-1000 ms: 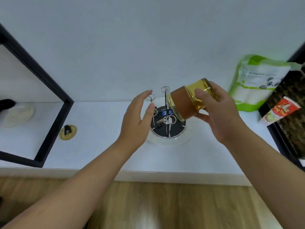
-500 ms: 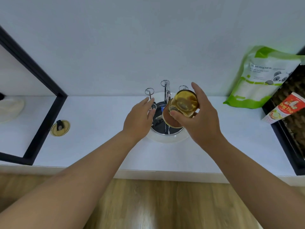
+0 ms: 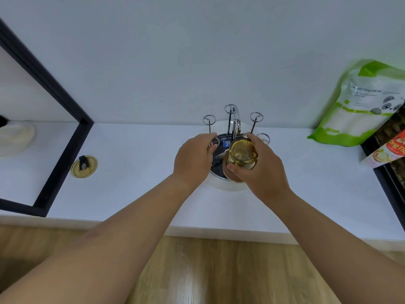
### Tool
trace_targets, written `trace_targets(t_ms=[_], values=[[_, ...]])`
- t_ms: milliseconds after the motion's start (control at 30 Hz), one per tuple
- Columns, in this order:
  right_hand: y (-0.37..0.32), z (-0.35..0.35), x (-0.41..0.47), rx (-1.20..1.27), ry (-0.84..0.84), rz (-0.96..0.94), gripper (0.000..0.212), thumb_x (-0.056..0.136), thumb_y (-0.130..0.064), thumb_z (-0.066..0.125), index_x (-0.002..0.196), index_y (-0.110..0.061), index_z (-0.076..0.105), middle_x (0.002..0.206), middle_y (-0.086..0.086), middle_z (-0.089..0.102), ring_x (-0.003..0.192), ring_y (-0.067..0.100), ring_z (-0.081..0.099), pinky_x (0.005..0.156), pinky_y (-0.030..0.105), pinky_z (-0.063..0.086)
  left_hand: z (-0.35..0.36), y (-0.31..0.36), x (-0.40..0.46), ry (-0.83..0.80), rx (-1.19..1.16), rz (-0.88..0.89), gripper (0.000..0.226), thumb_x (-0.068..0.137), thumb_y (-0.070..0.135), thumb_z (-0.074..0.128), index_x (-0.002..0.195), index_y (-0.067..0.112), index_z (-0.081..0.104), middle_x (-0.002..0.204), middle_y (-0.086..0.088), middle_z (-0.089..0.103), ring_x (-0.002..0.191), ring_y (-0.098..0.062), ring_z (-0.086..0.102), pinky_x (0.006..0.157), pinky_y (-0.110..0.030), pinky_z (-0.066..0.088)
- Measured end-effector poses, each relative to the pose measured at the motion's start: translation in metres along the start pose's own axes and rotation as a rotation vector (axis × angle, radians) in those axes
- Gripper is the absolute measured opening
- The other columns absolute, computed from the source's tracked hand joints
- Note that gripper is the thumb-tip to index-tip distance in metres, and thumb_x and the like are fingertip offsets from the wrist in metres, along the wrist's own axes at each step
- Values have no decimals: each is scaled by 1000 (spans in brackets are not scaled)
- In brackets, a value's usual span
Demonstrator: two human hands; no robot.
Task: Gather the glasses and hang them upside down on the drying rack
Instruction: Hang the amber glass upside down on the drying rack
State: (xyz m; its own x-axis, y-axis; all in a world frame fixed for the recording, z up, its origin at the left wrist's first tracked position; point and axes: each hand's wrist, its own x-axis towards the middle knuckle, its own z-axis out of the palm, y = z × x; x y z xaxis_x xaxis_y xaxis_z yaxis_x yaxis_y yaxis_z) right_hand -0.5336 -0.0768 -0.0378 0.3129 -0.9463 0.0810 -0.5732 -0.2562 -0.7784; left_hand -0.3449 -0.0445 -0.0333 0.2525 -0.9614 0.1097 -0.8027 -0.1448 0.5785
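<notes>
My right hand (image 3: pixel 260 170) grips an amber glass (image 3: pixel 242 155) with a brown band, turned bottom-up over the front of the drying rack (image 3: pixel 230 128). The rack is a round dark tray with a white rim and several upright chrome prongs ending in loops. My left hand (image 3: pixel 192 159) rests on the rack's left side, fingers curled over a prong and the tray edge. The glass hides the prong beneath it.
On the white counter (image 3: pixel 135 172), a yellow lid (image 3: pixel 84 166) lies to the left beside a black frame (image 3: pixel 63 137). A green and white pouch (image 3: pixel 359 106) leans on the wall at right, above a red and white tube (image 3: pixel 385 152). Wooden floor lies below.
My right hand has turned the glass from sideways to bottom-up and lowered it onto the rack's front. My left hand has come down from open in the air onto the rack's left side.
</notes>
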Motion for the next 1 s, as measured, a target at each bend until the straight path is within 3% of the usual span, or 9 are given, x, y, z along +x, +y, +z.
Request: trace_targets(t_ms=[133,267,400,633,867,1000], values=[[12,6,2,-37,-25,4,81,76,-39,89,146,-27,49,132,-12,62,115,9,57,96,23,46,1,1,-2,14,-5,1,35,106,23,53,139,16,62,133,-3,68,120,-28,61,98,-39,48],[20,6,4,-46,-20,-9,82,75,-39,90,145,-25,49,132,-9,63,116,10,57,99,32,52,3,2,-4,29,-9,-8,34,106,22,53,138,17,63,128,-3,69,115,-26,61,91,-34,45],[23,2,6,-43,-37,-21,78,76,-39,89,143,-27,49,129,-11,63,111,7,57,95,28,53,5,3,-6,37,-8,-3,32,106,22,54,135,15,64,122,-4,71,110,-28,63,89,-39,49],[26,1,8,-50,-73,-10,82,77,-40,89,146,-29,45,132,-10,61,115,9,56,97,33,54,6,6,-7,34,-31,-41,36,106,26,53,141,19,61,128,-1,69,117,-24,60,92,-35,46],[25,-4,10,-42,-96,34,96,75,-39,90,155,-31,37,131,-10,49,114,8,48,94,24,38,9,8,-11,24,-62,-44,38,105,31,55,142,21,60,132,2,68,122,-21,58,89,-24,38],[27,-8,12,-91,-41,55,96,77,-40,89,156,-30,37,138,-2,47,118,12,49,97,29,40,11,11,-17,-21,-103,-25,41,105,33,53,145,22,58,125,3,71,116,-20,62,91,-32,49]])
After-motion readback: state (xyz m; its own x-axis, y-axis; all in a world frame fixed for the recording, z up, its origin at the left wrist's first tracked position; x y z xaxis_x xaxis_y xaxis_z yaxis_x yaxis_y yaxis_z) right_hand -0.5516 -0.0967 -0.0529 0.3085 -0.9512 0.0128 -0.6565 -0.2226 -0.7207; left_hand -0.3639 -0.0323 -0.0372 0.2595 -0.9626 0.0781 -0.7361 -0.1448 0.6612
